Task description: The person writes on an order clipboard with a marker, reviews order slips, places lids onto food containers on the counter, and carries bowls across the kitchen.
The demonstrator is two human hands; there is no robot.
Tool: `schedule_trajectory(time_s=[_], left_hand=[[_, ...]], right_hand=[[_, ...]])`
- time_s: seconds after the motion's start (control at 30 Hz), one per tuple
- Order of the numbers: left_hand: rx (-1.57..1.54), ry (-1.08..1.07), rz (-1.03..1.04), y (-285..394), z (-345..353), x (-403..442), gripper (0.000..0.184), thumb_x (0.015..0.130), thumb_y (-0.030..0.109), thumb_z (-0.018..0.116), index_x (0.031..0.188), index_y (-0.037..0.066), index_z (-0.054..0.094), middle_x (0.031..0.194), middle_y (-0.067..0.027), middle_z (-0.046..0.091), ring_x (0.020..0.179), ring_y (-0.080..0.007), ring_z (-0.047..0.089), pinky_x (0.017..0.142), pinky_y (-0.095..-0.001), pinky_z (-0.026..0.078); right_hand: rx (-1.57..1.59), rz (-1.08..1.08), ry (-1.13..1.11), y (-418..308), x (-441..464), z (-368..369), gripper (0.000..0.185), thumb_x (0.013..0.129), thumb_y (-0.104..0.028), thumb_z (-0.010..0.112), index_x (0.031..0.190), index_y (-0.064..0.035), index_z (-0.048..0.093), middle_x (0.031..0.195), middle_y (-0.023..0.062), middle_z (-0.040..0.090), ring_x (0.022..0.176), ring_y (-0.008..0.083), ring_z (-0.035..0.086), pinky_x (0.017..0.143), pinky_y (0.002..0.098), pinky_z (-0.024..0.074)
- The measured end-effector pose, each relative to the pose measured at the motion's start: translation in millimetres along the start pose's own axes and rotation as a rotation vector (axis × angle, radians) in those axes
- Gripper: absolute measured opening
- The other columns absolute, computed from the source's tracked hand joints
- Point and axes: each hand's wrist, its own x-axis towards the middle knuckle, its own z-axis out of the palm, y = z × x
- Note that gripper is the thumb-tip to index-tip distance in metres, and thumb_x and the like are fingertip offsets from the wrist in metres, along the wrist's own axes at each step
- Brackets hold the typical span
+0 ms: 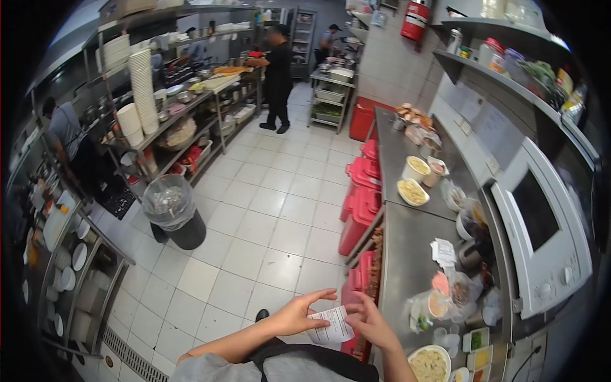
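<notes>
My left hand [298, 316] pinches a small printed paper receipt [332, 326] between thumb and fingers, its index finger stretched above the paper. Lines of dark print show on the white slip, but they are too small to read. At the receipt's right edge is my right hand [374, 326], its fingers apart and bent toward the paper; whether the fingertips touch it I cannot tell. Both hands are in front of my body, over the floor and beside the steel counter [407, 245].
Food tubs [414, 192], bags and a large bowl of food [429, 364] line the right counter, with a white microwave [541, 223] above. Red lidded bins [361, 219] stand underneath. A lined trash bin [181, 213] stands left. A person in black [278, 76] works farther back.
</notes>
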Motion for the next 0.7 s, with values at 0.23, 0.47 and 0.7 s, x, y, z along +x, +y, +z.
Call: schedule_trajectory(time_s=[0.23, 0.47, 0.7], left_hand=[[0.027, 0.177, -0.110, -10.9, -138.0, -19.4, 0.053, 0.081, 0.003, 0.062, 0.130, 0.011, 0.044, 0.112, -0.0078, 0.058, 0.086, -0.0134, 0.062, 0.073, -0.0276, 0.052], [0.270, 0.142, 0.071, -43.7, -291.3, -8.6, 0.024, 0.082, 0.001, 0.059, 0.105, 0.005, 0.063, 0.106, -0.0073, 0.063, 0.086, -0.0127, 0.058, 0.073, -0.0255, 0.048], [0.650, 0.411, -0.217, -212.0, -432.3, 35.5, 0.044, 0.072, -0.001, 0.043, 0.113, 0.002, 0.058, 0.112, -0.0177, 0.060, 0.104, -0.0311, 0.057, 0.091, -0.0347, 0.044]], right_hand=[[-0.084, -0.134, -0.098, 5.5, 158.2, 89.5, 0.041, 0.081, 0.002, 0.062, 0.117, -0.0008, 0.044, 0.075, 0.0037, 0.060, 0.069, 0.0066, 0.056, 0.060, 0.0198, 0.0434], [-0.140, -0.235, 0.035, 15.9, 291.5, 137.5, 0.032, 0.081, 0.002, 0.060, 0.111, -0.0006, 0.051, 0.074, 0.0037, 0.060, 0.063, 0.0084, 0.059, 0.055, 0.0206, 0.0462], [-1.022, 0.020, 0.378, 144.6, 299.5, 17.0, 0.019, 0.069, -0.006, 0.061, 0.087, -0.0009, 0.058, 0.068, 0.0217, 0.058, 0.067, 0.0412, 0.057, 0.059, 0.0463, 0.0452]])
